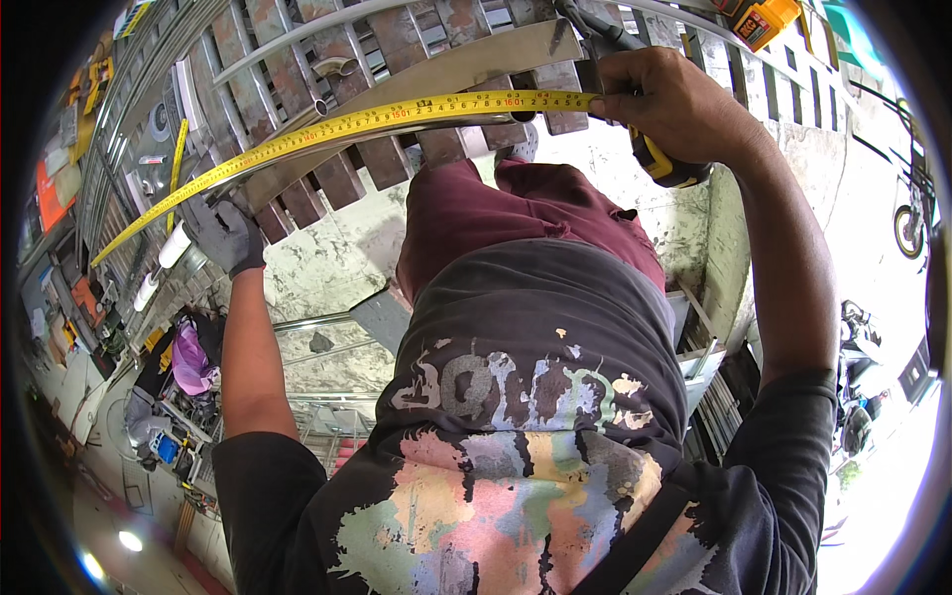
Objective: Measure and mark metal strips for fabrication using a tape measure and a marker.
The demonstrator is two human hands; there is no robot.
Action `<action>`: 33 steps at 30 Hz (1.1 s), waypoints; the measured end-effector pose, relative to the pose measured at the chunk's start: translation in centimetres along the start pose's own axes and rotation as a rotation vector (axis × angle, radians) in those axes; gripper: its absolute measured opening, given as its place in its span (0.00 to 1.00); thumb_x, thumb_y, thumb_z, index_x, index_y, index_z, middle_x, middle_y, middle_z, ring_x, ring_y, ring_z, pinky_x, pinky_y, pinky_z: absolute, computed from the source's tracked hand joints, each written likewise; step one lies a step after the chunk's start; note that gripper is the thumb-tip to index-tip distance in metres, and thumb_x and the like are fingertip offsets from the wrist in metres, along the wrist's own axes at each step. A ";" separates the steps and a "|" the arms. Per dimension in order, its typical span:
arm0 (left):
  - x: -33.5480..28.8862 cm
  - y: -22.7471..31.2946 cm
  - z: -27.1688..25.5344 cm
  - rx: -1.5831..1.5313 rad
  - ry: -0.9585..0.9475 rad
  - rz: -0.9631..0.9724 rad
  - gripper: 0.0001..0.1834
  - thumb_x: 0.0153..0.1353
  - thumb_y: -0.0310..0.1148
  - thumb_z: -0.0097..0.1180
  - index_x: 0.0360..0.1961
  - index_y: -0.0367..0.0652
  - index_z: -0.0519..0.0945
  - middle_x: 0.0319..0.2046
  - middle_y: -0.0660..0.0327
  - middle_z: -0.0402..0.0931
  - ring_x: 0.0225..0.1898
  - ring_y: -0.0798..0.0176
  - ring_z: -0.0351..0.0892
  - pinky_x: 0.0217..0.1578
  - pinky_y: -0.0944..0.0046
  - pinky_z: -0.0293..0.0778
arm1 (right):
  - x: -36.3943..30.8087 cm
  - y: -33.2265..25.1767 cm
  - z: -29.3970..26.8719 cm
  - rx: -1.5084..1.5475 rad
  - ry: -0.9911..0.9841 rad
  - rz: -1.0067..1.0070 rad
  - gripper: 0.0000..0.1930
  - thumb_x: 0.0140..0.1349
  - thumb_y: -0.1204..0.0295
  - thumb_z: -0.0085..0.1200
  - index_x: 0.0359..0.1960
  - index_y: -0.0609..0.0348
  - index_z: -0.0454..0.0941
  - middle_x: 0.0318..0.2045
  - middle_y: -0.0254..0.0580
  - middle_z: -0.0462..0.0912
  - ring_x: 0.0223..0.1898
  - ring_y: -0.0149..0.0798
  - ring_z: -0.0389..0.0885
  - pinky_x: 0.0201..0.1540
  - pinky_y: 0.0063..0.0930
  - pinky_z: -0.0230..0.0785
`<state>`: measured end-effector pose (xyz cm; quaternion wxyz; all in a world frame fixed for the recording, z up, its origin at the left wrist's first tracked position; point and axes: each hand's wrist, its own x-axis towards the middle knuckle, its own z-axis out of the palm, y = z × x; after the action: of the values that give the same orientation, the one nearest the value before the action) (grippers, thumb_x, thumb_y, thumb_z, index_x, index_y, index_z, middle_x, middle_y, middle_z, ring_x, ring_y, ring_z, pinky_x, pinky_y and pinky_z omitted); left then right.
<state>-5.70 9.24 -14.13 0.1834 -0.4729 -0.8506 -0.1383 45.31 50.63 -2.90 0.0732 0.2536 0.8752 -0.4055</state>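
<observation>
If loosened at the right hand (674, 104), could let the yellow tape blade (397, 117) slip or snap back toward its case (671, 167). See right fingers closed about case, with thumb on blade. See gloved left hand (226, 238) half curled near blade; cannot tell whether gripping it. Find blade stretched along metal tube (476, 120) over slatted bench (443, 149); could misread if bowed or skewed.

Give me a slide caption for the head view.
Bare right hand holding a tape measure, its yellow blade extended over a slatted bench; left hand gloved.
</observation>
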 end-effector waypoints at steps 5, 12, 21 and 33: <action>0.1 -0.1 0.0 -0.008 0.004 0.002 0.38 0.76 0.48 0.50 0.80 0.34 0.73 0.80 0.37 0.70 0.83 0.31 0.63 0.83 0.36 0.53 | -0.1 -0.4 -0.4 0.034 -0.017 0.049 0.13 0.74 0.66 0.70 0.37 0.63 0.84 0.29 0.44 0.89 0.32 0.36 0.90 0.38 0.39 0.83; 0.3 1.1 -0.4 -0.036 0.003 -0.012 0.34 0.77 0.44 0.50 0.77 0.35 0.75 0.78 0.36 0.71 0.79 0.30 0.67 0.80 0.36 0.58 | -0.1 -1.8 -0.4 0.031 0.021 0.141 0.12 0.73 0.67 0.70 0.38 0.64 0.83 0.27 0.46 0.86 0.29 0.38 0.87 0.37 0.42 0.79; -0.2 0.6 -0.3 -0.025 -0.008 -0.024 0.29 0.78 0.37 0.50 0.74 0.30 0.76 0.76 0.31 0.71 0.77 0.28 0.69 0.77 0.36 0.64 | -0.7 -2.3 0.0 0.068 0.086 0.131 0.13 0.73 0.68 0.69 0.37 0.64 0.79 0.24 0.44 0.79 0.25 0.37 0.75 0.34 0.40 0.73; -0.2 2.0 -0.4 -0.231 -0.035 -0.176 0.33 0.83 0.42 0.49 0.80 0.31 0.70 0.73 0.33 0.73 0.70 0.33 0.76 0.73 0.43 0.70 | -1.1 -2.0 0.2 0.060 0.028 0.196 0.11 0.76 0.72 0.67 0.35 0.64 0.80 0.22 0.39 0.80 0.23 0.29 0.75 0.30 0.35 0.70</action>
<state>-3.80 9.93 -13.79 0.1001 -0.4169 -0.8703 -0.2424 45.19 49.01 -1.30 0.0927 0.3456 0.8346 -0.4188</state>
